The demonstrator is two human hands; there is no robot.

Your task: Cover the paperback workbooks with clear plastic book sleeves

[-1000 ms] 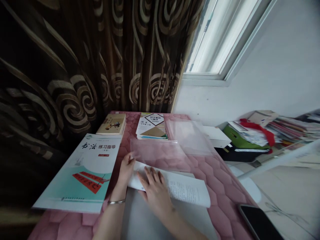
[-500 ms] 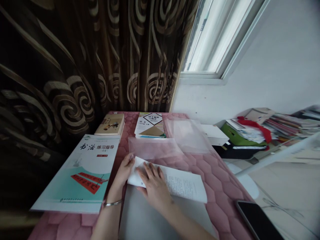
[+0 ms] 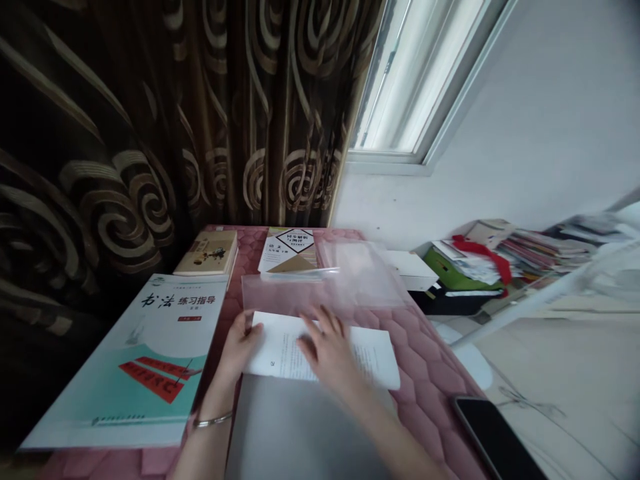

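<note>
A white printed page (image 3: pixel 280 350) lies folded over a grey book (image 3: pixel 295 433) on the pink quilted table (image 3: pixel 430 373). My left hand (image 3: pixel 240 343) grips the page's left edge, thumb on top. My right hand (image 3: pixel 327 347) lies flat on the middle of the page with fingers spread. A clear plastic sleeve (image 3: pixel 295 290) sits just beyond the page, its near edge lifted a little.
A large teal-and-white book (image 3: pixel 145 360) lies at my left. Two smaller books (image 3: pixel 205 253) (image 3: pixel 293 248) rest by the brown swirl curtain (image 3: pixel 150 133). More clear plastic (image 3: pixel 365 273) lies at the right, a dark phone (image 3: pixel 495 440) near the table's right edge, and stacked papers (image 3: pixel 500 260) beyond.
The page has been pushed farther up the table and lies flatter. My right hand slid to the right along it. The plastic sleeve's edge has lifted. The view shifted left.
</note>
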